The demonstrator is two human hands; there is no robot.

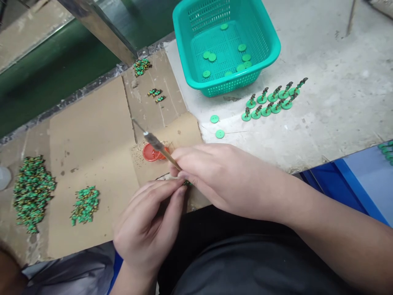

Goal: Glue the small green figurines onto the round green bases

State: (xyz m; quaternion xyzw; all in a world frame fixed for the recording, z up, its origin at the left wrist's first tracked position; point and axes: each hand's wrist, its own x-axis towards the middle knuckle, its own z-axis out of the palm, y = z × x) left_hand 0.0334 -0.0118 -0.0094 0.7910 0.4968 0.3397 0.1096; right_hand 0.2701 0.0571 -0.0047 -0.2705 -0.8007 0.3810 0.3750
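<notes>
Stained pale worktable (337, 82) part-covered by cardboard (92, 123), metal post (100, 28) at far edge — right hand (217, 174) gripping slender tool (155, 142), left hand (145, 221) pinching small green figure (187, 183), mostly hidden between both hands, red dish (150, 152) beyond

No legible text, no numbers, seemingly

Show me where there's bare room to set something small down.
Bare: pale worktop right of the figures on round green bases, and brown cardboard beyond the smaller green-and-yellow heap. Crowded: around the round red dish, near the left hand and right hand.
</notes>
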